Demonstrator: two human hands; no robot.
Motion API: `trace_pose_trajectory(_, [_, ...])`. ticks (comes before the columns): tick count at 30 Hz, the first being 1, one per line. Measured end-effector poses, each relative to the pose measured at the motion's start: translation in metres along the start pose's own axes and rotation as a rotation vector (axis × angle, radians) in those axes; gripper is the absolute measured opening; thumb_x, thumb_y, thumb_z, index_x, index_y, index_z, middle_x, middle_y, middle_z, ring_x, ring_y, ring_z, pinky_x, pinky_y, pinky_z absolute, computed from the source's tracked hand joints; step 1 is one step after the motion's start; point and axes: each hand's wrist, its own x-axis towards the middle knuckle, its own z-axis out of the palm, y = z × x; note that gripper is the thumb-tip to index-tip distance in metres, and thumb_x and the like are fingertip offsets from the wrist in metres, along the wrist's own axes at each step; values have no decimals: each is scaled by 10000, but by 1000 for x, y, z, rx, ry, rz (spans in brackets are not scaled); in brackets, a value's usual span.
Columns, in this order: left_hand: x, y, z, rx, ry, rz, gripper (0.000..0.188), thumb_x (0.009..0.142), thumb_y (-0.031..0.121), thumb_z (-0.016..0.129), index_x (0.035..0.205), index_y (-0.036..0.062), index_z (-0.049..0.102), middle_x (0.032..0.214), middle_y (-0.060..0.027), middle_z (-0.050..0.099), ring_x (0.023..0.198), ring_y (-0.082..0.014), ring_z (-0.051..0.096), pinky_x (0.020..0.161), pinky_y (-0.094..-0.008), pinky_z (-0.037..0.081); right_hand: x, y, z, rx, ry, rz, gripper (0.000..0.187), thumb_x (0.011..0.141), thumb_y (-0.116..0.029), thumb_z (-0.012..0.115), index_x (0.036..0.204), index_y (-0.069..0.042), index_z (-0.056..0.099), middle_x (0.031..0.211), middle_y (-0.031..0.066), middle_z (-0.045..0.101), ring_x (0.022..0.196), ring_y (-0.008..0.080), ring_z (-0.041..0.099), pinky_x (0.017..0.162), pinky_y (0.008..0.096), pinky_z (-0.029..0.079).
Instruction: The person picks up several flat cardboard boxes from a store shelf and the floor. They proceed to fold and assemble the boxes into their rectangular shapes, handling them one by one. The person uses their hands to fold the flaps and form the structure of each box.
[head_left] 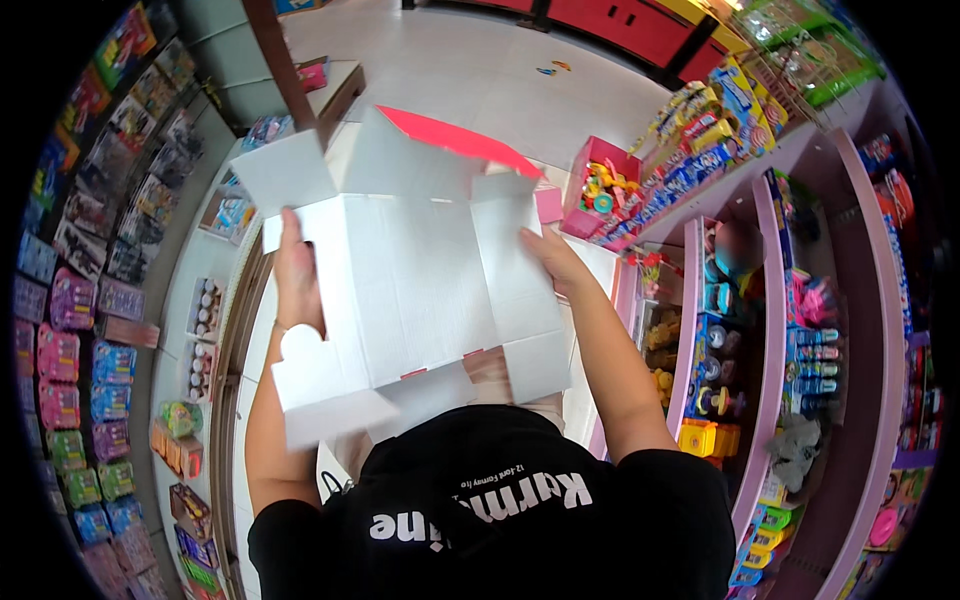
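An opened-out cardboard box (420,285), white inside with a red outer side at its far flap, is held up in front of my body. My left hand (297,280) is closed on its left side, with part of the fingers hidden by the card. On the right side my right hand (550,260) grips the edge, the fingertips near the upper right flap. Flaps stick out at the corners, and a rounded tab (303,345) shows near my left wrist. The far and lower left flaps are blurred.
Shelves of toys and packages (740,350) stand close on my right. A pink box of small colourful toys (600,185) sits beyond my right hand. Hanging packs (75,330) and a low ledge with small cartons (205,308) line the left. Pale tiled floor (470,65) lies ahead.
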Motion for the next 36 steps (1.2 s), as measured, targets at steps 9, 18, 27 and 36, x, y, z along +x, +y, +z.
trace_pose_trajectory(9, [-7,15,-30,580,-309,-349,424,791,318,527,1082,11,487,962,-87,568,835,-154,555,723,-264,443,5,-10,-24,408,15,65,318,835,-244,480,1040,-2,506,981,89,564,871,182,559,755,293,454])
trace_pose_trajectory(18, [13,16,-23,228,-210,-282,382,820,327,493,1037,13,512,919,-76,589,807,-163,574,700,-281,464,6,-60,-19,-53,-10,-15,284,836,-211,478,1044,-18,502,866,52,595,754,119,579,644,236,474])
trace_pose_trajectory(27, [56,-38,-50,194,-279,-356,389,838,280,483,1041,-51,460,991,-149,558,873,-227,568,755,-324,473,-9,-42,-30,21,170,87,324,788,-340,529,971,-73,503,991,61,565,880,149,549,678,268,437])
trace_pose_trajectory(36, [70,-123,-55,-135,-457,-563,385,873,247,400,1122,-45,385,1088,-165,506,965,-279,524,827,-415,430,-25,2,-24,-373,215,230,428,777,-356,543,1084,-66,470,994,40,546,906,116,497,742,251,356])
